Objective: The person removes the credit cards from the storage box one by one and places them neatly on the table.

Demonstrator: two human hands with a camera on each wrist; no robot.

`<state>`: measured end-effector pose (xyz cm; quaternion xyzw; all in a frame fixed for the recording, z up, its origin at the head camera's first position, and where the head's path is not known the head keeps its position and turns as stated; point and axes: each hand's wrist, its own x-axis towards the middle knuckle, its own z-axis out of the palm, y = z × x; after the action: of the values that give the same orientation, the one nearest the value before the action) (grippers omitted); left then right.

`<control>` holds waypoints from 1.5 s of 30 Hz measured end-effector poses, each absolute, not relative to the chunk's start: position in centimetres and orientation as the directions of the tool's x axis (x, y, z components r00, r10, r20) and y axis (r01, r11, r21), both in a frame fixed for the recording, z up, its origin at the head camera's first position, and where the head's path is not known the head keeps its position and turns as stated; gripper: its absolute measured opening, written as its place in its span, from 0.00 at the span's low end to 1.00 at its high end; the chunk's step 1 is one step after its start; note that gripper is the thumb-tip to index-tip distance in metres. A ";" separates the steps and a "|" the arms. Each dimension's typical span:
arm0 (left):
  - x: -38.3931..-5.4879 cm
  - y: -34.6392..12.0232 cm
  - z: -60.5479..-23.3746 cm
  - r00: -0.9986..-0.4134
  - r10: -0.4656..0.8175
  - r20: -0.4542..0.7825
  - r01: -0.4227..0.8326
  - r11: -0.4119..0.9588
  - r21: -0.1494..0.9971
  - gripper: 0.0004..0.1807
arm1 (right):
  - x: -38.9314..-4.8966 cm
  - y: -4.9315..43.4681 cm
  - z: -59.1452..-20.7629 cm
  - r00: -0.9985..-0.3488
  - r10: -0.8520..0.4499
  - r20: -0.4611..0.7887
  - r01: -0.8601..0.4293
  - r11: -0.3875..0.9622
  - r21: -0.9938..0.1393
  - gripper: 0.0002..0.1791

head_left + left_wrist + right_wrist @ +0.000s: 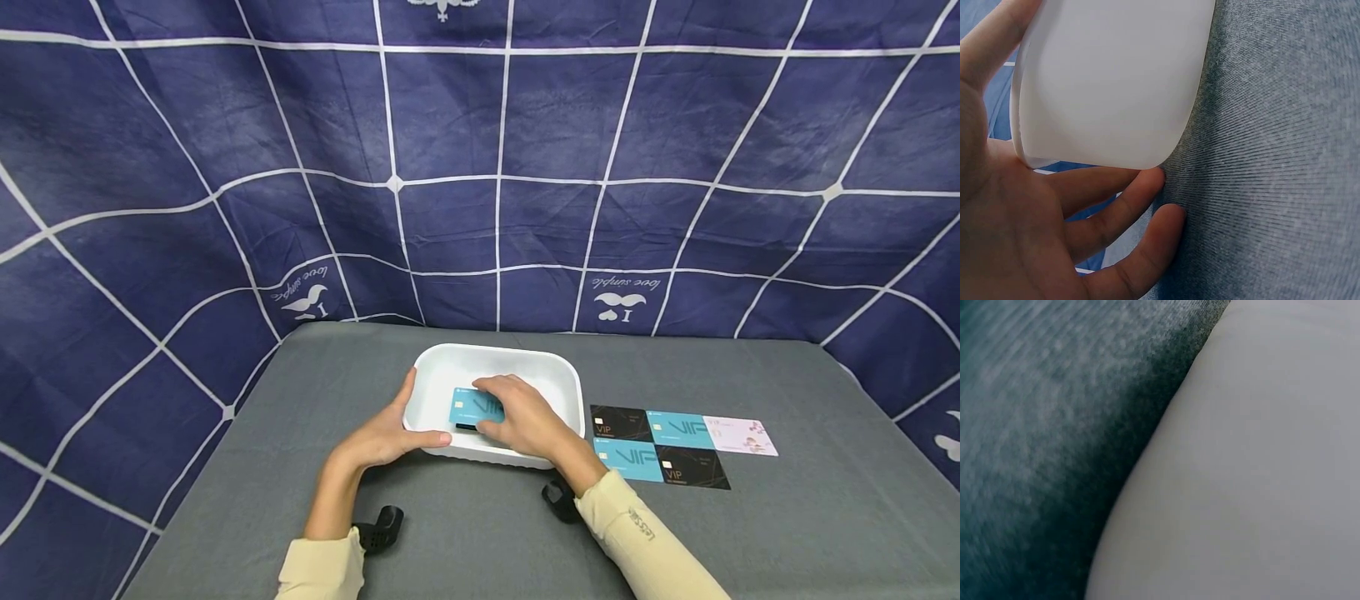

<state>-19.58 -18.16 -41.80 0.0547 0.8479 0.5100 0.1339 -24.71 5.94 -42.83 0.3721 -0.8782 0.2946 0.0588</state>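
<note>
A white plastic tray (504, 355) stands on the grey cloth. My left hand (378, 435) grips its near left corner, thumb along the front rim and forefinger at the left side. In the left wrist view, the other fingers curl by the tray's outer wall (1110, 87). Inside the tray, my right hand (528, 414) pinches a light blue VIP card (471, 405) between thumb and fingers, partly covering it. A black edge shows just below that card. The right wrist view holds only the tray's wall (1235, 475) and the cloth, with the hand out of sight.
Right of the tray lie several VIP cards in two touching rows: black (621, 423), blue (678, 429) and pink (741, 435) behind, blue (628, 460) and black (692, 467) in front. A navy curtain (555, 225) with white lines hangs behind the grey surface (465, 533).
</note>
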 end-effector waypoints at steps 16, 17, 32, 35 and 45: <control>-19.6 -17.9 -41.7 -0.958 0.226 -0.178 -0.051 0.476 0.878 0.71 | -24.1 6.7 -42.2 -0.683 -0.628 0.374 -0.723 0.508 -0.467 0.28; -19.6 -17.9 -41.7 -0.959 0.223 -0.178 -0.052 0.476 0.878 0.70 | -24.0 6.8 -42.2 -0.669 -0.631 0.393 -0.738 0.497 -0.457 0.27; -19.6 -17.9 -41.9 -0.965 0.200 -0.171 -0.054 0.487 0.872 0.70 | -21.6 14.1 -39.5 -0.537 -0.668 0.515 -0.843 0.429 -0.323 0.31; -19.7 -18.0 -42.0 -0.964 0.210 -0.161 -0.042 0.480 0.876 0.70 | -20.9 16.5 -39.3 -0.558 -0.661 0.502 -0.830 0.460 -0.317 0.32; -19.5 -18.1 -41.8 -0.964 0.212 -0.163 -0.036 0.499 0.866 0.70 | -18.7 24.0 -39.2 -0.664 -0.585 0.466 -0.741 0.597 -0.307 0.38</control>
<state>-19.54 -18.13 -41.83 0.0511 0.8569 0.4977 0.1245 -18.70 23.98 -39.17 0.3771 -0.8791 0.2433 0.1607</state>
